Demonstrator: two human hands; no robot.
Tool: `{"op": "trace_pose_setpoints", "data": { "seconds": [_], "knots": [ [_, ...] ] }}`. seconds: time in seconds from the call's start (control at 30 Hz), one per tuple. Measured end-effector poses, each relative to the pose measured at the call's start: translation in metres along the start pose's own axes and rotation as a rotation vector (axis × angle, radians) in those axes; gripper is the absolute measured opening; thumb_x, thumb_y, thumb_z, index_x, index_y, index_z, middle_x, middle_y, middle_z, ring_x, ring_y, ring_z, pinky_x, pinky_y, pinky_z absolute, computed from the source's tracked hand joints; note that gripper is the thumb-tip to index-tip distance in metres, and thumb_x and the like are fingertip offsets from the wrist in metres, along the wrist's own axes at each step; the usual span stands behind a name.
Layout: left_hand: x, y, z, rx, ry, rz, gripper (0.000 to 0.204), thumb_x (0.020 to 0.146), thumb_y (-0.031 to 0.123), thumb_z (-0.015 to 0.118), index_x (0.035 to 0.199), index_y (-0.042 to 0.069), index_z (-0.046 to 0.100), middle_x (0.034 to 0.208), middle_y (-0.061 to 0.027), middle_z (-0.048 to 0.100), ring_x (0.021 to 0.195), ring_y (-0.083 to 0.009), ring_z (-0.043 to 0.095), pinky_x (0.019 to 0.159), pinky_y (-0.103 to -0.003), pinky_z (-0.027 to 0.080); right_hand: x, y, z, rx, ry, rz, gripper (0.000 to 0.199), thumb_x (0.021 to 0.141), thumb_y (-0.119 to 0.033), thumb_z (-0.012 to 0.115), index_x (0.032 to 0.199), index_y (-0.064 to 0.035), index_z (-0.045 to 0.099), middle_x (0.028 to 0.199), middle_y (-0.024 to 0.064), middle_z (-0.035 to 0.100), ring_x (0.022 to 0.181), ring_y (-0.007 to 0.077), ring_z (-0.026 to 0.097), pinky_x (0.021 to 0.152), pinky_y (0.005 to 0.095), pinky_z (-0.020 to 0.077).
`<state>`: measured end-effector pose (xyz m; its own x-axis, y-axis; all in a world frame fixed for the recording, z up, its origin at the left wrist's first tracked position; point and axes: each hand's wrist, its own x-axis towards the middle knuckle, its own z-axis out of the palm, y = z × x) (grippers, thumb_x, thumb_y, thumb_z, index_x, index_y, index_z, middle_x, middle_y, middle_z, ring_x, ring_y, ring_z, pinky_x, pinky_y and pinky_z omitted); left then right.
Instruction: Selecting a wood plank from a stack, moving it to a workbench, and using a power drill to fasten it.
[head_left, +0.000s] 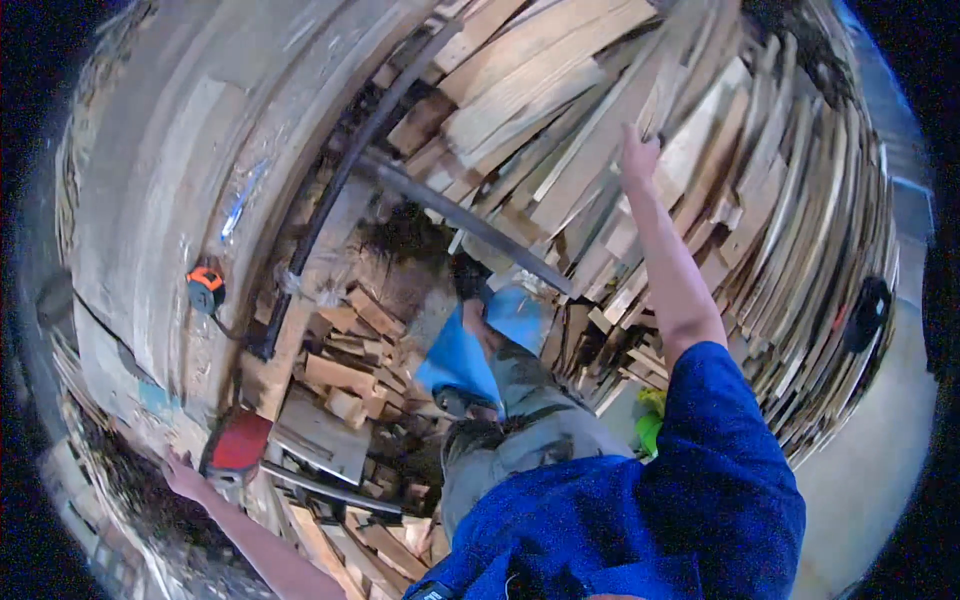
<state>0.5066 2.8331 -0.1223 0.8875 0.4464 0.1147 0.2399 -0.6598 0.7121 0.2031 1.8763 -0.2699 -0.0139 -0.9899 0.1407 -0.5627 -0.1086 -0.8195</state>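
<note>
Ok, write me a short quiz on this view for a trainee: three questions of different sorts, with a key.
1. True or false: in the picture, the rounded orange-and-dark-grey tape measure lies to the left of the long, dark bar.

2. Which of these is nearest to the left hand?
A) the tape measure
B) the red, dark-edged object
C) the dark bar

3. Fill in the material: the right hand is at a pile of long, pale-brown ____ boards.

Key: 1. True. 2. B. 3. Wooden.
</note>
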Motion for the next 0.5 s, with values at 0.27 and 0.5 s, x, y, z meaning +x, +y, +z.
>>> {"op": "trace_pose_setpoints", "data": {
  "seconds": [0.27,0.5],
  "knots": [
    [-0.022,0.038,0.016,0.077,-0.113,0.037,0.054,0.099,0.042,0.055,0.120,-0.007,0.062,0.105,-0.0181,0.066,0.083,-0.0253,0.065,0.073,-0.038,0.054,-0.013,0.014,-0.241,0.170,0.155,-0.110,0.046,0.081,-0.039,0.076,0.095,0.0025,0.066,0.079,0.0074,0.065,0.069,0.0163,0.054,0.064,0.0351,0.0457],
    [0.022,0.007,0.026,0.427,-0.259,0.214,0.054,0.097,0.044,0.055,0.123,-0.002,0.065,0.107,-0.0224,0.070,0.093,-0.0352,0.068,0.083,-0.046,0.053,-0.040,0.064,-0.432,-0.711,0.290,-0.098,0.093,0.083,-0.059,0.069,0.137,0.0138,0.047,0.125,0.0318,0.061,0.123,0.0374,0.058,0.105,0.0412,0.0439]
  ]
}}
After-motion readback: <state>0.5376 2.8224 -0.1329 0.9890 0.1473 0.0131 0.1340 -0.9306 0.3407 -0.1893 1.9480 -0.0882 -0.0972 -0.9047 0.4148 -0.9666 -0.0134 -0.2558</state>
